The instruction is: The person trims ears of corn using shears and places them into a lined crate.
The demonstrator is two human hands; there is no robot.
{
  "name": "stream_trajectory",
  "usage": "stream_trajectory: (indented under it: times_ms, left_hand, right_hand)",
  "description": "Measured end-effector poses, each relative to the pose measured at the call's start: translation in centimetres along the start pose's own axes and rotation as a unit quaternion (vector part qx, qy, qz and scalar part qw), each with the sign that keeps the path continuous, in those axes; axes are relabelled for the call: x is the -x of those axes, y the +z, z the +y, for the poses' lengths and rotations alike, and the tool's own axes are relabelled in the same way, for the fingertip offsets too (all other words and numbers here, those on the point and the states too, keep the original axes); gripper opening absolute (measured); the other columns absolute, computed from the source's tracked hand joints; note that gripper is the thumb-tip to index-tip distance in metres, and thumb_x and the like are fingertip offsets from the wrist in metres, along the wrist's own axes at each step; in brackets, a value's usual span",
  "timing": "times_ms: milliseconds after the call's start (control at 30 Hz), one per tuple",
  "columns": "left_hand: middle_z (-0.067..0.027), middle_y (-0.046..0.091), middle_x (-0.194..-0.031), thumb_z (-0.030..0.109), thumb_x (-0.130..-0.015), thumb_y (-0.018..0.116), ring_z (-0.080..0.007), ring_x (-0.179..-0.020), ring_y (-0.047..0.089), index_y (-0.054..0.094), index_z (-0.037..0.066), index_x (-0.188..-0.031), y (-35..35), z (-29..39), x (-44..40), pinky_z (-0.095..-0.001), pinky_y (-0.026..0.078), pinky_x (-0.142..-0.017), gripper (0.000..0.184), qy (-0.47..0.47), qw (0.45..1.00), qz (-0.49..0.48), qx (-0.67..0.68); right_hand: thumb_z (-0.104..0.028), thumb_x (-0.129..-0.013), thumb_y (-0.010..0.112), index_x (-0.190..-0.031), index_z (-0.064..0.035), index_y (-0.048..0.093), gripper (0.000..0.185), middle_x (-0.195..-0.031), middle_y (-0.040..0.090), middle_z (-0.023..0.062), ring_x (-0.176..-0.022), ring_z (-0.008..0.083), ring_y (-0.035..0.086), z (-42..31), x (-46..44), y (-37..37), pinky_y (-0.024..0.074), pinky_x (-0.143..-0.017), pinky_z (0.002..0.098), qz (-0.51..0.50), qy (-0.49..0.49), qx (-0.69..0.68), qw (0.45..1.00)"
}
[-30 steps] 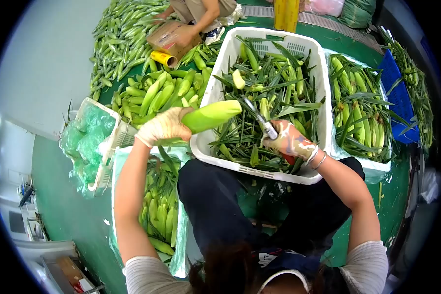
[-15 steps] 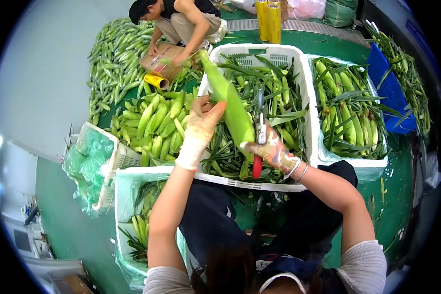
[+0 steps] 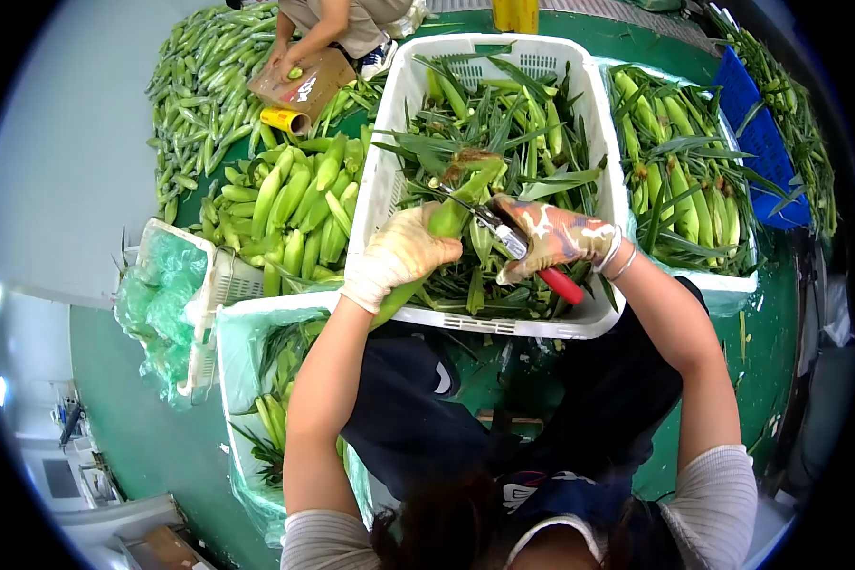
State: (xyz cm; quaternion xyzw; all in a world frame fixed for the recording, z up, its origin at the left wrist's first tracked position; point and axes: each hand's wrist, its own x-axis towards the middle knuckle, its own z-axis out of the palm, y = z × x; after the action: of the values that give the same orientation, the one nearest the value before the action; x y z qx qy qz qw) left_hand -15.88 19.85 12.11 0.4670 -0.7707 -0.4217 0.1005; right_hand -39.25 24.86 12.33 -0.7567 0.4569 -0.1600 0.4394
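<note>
My left hand (image 3: 404,252), in a pale glove, is wrapped round a green ear of corn (image 3: 451,218). Brown silk shows at the ear's upper end, while its other end sticks out below my palm. In my right hand (image 3: 553,237), which wears a patterned glove, I grip red-handled pruning shears (image 3: 511,237). Their blades lie against the ear just below the silk; whether they are fully closed I cannot tell. Both hands are above a white crate (image 3: 484,326) holding cut leaves, husks and several ears.
Trimmed ears (image 3: 290,204) lie heaped to the left, with wrapped ones (image 3: 199,100) behind. A lined box of corn (image 3: 684,209) stands at right beside a blue crate (image 3: 765,142). Another person's hands (image 3: 285,62) are near a cardboard box (image 3: 309,85). A basket of green plastic (image 3: 171,304) stands left.
The ear has been turned so its silk end faces up and away, and my left hand has come lower. The shears have swung from upright to pointing left, their blades now at the ear.
</note>
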Motion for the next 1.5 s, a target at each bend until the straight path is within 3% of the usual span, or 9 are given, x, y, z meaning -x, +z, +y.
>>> stream_trajectory:
  times_ms: [133, 500, 633, 700, 833, 867, 1067, 1300, 1500]
  left_hand:
    - [-0.0135, 0.066, -0.091, 0.021, -0.071, 0.071, -0.0204, -0.082, 0.061, 0.053, -0.005, -0.115, -0.8, 0.0, 0.2, -0.0290, 0.049, -0.078, 0.054, -0.013, 0.999, 0.005, 0.029]
    - [-0.0030, 0.062, -0.087, 0.010, -0.072, 0.071, -0.0107, -0.078, 0.056, 0.061, 0.003, -0.103, -1.8, 2.1, 0.6, -0.0261, 0.048, -0.075, 0.034, 0.084, 0.990, -0.064, 0.090]
    - [-0.0052, 0.065, -0.085, 0.023, -0.080, 0.071, -0.0157, -0.076, 0.061, 0.059, 0.001, -0.106, -1.4, -0.6, -1.6, -0.0271, 0.050, -0.072, 0.036, 0.461, 0.838, 0.081, -0.280]
    - [-0.0062, 0.065, -0.088, 0.033, -0.084, 0.068, -0.0152, -0.083, 0.061, 0.057, 0.000, -0.110, -1.6, -0.3, -1.3, -0.0269, 0.049, -0.075, 0.044, 0.017, 0.946, -0.064, 0.316]
    - [-0.0082, 0.062, -0.091, 0.035, -0.089, 0.060, -0.0171, -0.071, 0.061, 0.057, 0.002, -0.114, 1.3, 2.2, -1.0, -0.0292, 0.048, -0.067, 0.041, 0.057, 0.974, 0.080, 0.205]
    - [-0.0099, 0.061, -0.089, 0.029, -0.093, 0.056, -0.0225, -0.058, 0.056, 0.056, 0.004, -0.117, 1.8, -1.9, -2.1, -0.0294, 0.047, -0.060, 0.035, 0.257, 0.947, 0.138, -0.137]
    - [-0.0122, 0.065, -0.072, 0.044, -0.095, 0.045, -0.0214, -0.067, 0.066, 0.064, -0.003, -0.094, -1.7, -5.3, -2.5, -0.0312, 0.052, -0.056, 0.051, 0.052, 0.941, 0.248, 0.226]
    - [-0.0159, 0.053, -0.122, 0.047, -0.096, 0.037, -0.0321, -0.101, 0.058, 0.042, 0.006, -0.130, -11.2, -17.5, -2.4, -0.0436, 0.049, -0.087, 0.053, -0.037, 0.667, 0.445, 0.596]
    - [-0.0183, 0.029, -0.144, 0.049, -0.095, 0.036, -0.0381, -0.111, 0.048, 0.027, 0.011, -0.140, -11.1, -30.2, -8.6, -0.0547, 0.046, -0.091, 0.060, 0.058, 0.443, 0.491, 0.748]
  right_hand:
    - [-0.016, -0.074, 0.072, -0.076, -0.0005, 0.057, 0.021, -0.060, 0.058, 0.0035, -0.046, 0.0110, 0.054, 0.9, 0.1, 1.4, 0.0440, -0.045, 0.0243, -0.003, 0.079, -0.316, 0.945]
    - [-0.009, -0.076, 0.069, -0.114, -0.0025, 0.050, 0.043, -0.091, 0.054, 0.0000, -0.087, 0.0093, 0.050, 1.3, 1.5, 0.7, 0.0450, -0.075, 0.0255, -0.083, 0.000, -0.263, 0.961]
    - [-0.025, -0.080, 0.068, -0.081, -0.0004, 0.059, 0.027, -0.062, 0.058, 0.0038, -0.048, 0.0111, 0.055, 1.0, 0.7, 1.8, 0.0472, -0.049, 0.0239, 0.109, 0.008, -0.426, 0.898]
    - [-0.029, -0.084, 0.066, -0.082, -0.0032, 0.056, 0.028, -0.066, 0.056, 0.0022, -0.059, 0.0105, 0.055, -0.4, 0.1, 0.3, 0.0464, -0.056, 0.0264, 0.203, 0.105, -0.292, 0.929]
    - [-0.026, -0.085, 0.065, -0.096, -0.0036, 0.052, 0.028, -0.082, 0.053, 0.0023, -0.076, 0.0084, 0.047, -0.6, -2.6, 1.3, 0.0435, -0.069, 0.0245, 0.235, 0.027, -0.344, 0.908]
    - [-0.019, -0.083, 0.066, -0.091, -0.0044, 0.053, 0.021, -0.076, 0.054, 0.0018, -0.067, 0.0099, 0.049, -1.0, -3.2, 1.5, 0.0447, -0.063, 0.0262, 0.268, 0.038, -0.371, 0.888]
    - [-0.012, -0.079, 0.070, -0.086, -0.0052, 0.058, 0.015, -0.070, 0.060, 0.0023, -0.060, 0.0132, 0.057, 0.6, -3.8, 0.5, 0.0478, -0.055, 0.0263, 0.410, 0.045, -0.428, 0.804]
    - [-0.029, -0.080, 0.069, -0.085, -0.0046, 0.064, 0.026, -0.073, 0.061, 0.0028, -0.063, 0.0153, 0.055, 19.0, -0.4, -6.6, 0.0456, -0.059, 0.0282, 0.571, 0.261, -0.263, 0.733]
    - [-0.033, -0.070, 0.077, -0.122, -0.0002, 0.052, 0.066, -0.111, 0.060, 0.0160, -0.093, 0.0264, 0.057, 20.7, 1.6, -6.8, 0.0458, -0.084, 0.0363, 0.439, 0.355, 0.025, 0.825]
